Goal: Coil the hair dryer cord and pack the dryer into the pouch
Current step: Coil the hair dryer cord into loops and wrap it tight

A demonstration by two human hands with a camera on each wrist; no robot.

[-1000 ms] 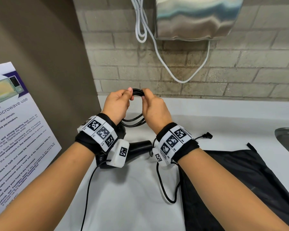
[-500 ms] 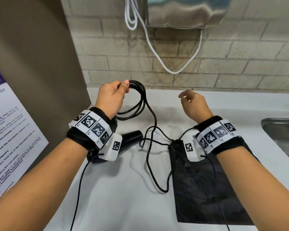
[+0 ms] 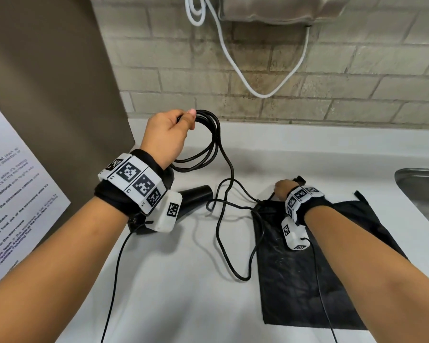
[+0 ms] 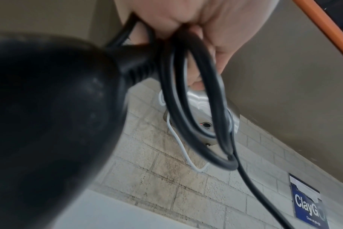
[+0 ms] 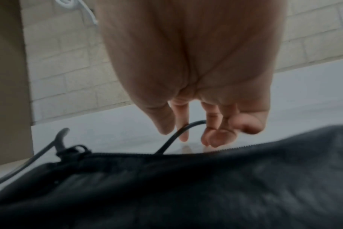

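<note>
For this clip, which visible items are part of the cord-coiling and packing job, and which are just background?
Job items:
- cord, loops gripped by the left hand
- hair dryer, lying on the counter
- pouch, flat on the counter
- right hand, reaching down to the cord's loose end

Background:
- sink
- wall hand dryer with white cable
- microwave notice

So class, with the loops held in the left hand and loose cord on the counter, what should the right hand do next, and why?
Probably close the right hand on the loose cord near the plug and carry it up to the left hand, adding another loop. The coil is only partly wound, and slack lies across the counter and pouch.
</note>
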